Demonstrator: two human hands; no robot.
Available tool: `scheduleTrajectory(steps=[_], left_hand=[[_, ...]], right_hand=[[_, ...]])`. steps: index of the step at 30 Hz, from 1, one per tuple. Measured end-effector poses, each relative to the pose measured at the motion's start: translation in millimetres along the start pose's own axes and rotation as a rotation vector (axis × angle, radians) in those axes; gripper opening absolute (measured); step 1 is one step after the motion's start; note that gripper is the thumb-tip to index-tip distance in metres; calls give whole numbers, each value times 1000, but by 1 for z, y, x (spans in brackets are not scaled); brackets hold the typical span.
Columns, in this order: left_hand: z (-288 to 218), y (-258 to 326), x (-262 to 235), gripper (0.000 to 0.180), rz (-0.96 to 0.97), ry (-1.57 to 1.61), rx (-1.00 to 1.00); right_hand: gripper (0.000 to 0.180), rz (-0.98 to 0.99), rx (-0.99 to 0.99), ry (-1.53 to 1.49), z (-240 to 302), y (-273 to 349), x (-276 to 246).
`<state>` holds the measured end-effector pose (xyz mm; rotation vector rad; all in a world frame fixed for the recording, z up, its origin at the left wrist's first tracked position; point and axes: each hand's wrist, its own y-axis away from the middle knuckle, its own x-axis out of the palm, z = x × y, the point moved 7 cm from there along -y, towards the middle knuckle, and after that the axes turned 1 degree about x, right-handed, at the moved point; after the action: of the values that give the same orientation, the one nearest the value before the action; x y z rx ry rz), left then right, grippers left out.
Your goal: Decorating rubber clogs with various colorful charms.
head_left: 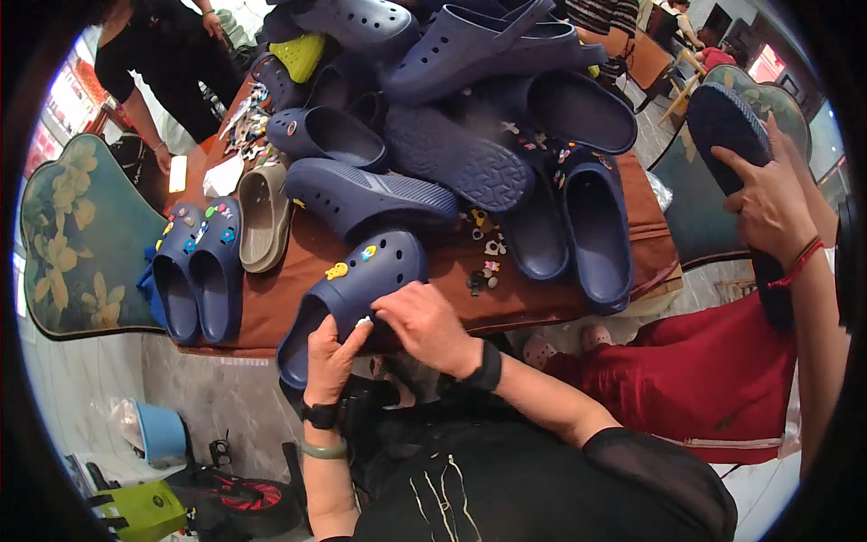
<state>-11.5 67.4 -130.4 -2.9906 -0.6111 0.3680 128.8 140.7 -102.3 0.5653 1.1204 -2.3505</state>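
At centre, diagonal clog [359,287]; toe upper-right

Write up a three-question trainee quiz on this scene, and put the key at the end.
1. True or false: while the left hand holds a navy clog, the right hand hangs down at the person's side.
2. What colour is the clog directly right of the charm-covered pair on the table's left? A) red; B) beige; C) black.
3. Fill in: at the far right, a co-worker's hand holds a dark shoe, and a ____ band circles that wrist.

Key: 1. False, it is at the clog too; 2. B; 3. red.
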Motion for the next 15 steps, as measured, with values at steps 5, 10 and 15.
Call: scheduleTrajectory(steps=[5, 10, 15], left_hand=[[-17, 1, 0, 26, -89, -167, 131], [-18, -8, -1, 25, -72, -253, 144], [-8, -5, -2, 26, -124, -135, 96]], right_hand=[[16, 6, 106, 314, -43, 12, -59], [20, 104, 204, 537, -79, 30, -79], [24, 181, 190, 564, -90, 34, -75]])
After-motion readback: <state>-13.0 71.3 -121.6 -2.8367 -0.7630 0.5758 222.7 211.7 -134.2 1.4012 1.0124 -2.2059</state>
